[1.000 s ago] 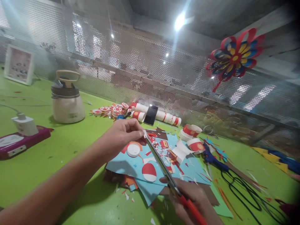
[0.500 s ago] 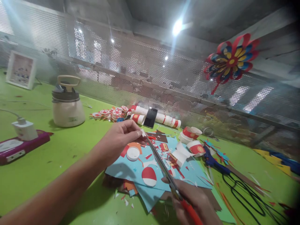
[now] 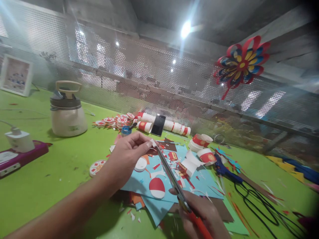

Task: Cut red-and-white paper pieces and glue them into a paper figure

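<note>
My left hand (image 3: 129, 156) pinches a small white paper piece (image 3: 154, 143) with a notched edge between thumb and fingers. Long scissors with red handles (image 3: 171, 172) are held in my right hand (image 3: 199, 212), their tips touching or very near the paper piece. Below both hands, light blue paper sheets (image 3: 159, 212) carry many red and white scraps. A red and white disc (image 3: 157, 188) lies on the sheets, and a round white lid-like piece (image 3: 141, 164) is partly behind my left hand.
A jug (image 3: 68, 116) and purple power strip (image 3: 27, 156) stand left. Behind are a phone (image 3: 158, 124) and paper-cup tubes (image 3: 174, 126). At right lie cut cups (image 3: 206, 156) and a blue glue gun (image 3: 226, 172) with black cable. A decorated disc (image 3: 97, 167) sits beside my left forearm.
The view has shifted slightly, so most objects sit further left. My left hand is a little lower, and the decorated disc and a blue jar have come into sight. Both hands keep their holds.
</note>
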A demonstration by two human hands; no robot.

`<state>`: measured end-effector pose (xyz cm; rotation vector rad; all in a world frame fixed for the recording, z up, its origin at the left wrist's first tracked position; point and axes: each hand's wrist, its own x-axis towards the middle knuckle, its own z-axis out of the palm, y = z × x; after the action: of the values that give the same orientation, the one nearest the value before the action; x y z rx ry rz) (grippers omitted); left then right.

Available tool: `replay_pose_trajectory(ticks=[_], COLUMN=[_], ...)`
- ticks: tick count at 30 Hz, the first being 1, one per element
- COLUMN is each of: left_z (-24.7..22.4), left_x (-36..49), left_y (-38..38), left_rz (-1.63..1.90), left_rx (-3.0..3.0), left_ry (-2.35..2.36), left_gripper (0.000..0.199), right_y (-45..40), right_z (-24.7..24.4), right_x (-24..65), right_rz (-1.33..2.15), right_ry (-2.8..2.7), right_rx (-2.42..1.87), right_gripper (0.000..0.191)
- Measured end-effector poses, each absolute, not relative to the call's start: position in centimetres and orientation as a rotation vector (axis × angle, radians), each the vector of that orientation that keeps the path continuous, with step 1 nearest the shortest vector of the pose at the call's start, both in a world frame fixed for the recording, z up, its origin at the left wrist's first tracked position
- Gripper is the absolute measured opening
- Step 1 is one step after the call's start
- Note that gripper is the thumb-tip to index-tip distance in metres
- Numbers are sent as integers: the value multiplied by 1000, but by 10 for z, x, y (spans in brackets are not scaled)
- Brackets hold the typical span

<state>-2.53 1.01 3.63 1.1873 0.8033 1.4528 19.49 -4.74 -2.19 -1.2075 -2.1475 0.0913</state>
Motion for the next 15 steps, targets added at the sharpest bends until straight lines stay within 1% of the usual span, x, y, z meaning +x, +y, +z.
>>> replay_pose_trajectory(ticks=[15], left_z=[36], left_x=[-20], left_y=[5], left_rz=[1500], left_rx=[1189], left_ry=[850], left_gripper=[13], right_y=[-51], right_z=[-18], right_x=[192], right_rz=[57], right_ry=[-2125], right_rx=[-1196], right_gripper=[33])
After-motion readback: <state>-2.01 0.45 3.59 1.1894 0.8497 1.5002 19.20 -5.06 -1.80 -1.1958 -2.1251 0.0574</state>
